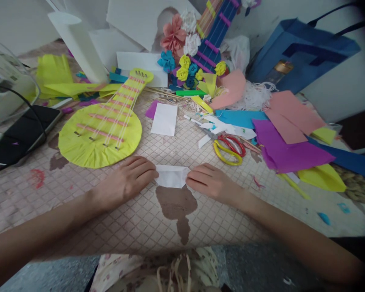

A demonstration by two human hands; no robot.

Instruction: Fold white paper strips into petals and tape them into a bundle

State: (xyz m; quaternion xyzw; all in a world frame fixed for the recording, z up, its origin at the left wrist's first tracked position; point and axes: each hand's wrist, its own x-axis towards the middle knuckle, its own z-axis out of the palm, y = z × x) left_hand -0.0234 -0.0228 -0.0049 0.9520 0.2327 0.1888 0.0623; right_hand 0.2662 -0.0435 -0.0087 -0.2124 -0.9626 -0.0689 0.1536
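Observation:
A small folded piece of white paper (pixel 171 177) lies on the patterned tabletop in front of me, just above a dark worn patch. Its left end is pinched by my left hand (pixel 130 178), its right end by my right hand (pixel 214 183). Both sets of fingers are closed at the paper's edges, with the thumbs mostly hidden. Beyond it rests another white paper rectangle (pixel 164 119) on a purple scrap. A yellow paper-covered toy lute (pixel 106 125) with white strings lies just past my left hand. Red- and yellow-handled scissors (pixel 230 149) are beyond my right hand.
Purple crepe paper (pixel 287 144) and pink sheets (pixel 291 113) spread across the right side. Paper flowers (pixel 185 69) and a blue toy instrument (pixel 214 38) stand at the back. A blue bag (pixel 297 56) is back right, a black phone (pixel 21 129) far left, a white roll (pixel 79 48) behind.

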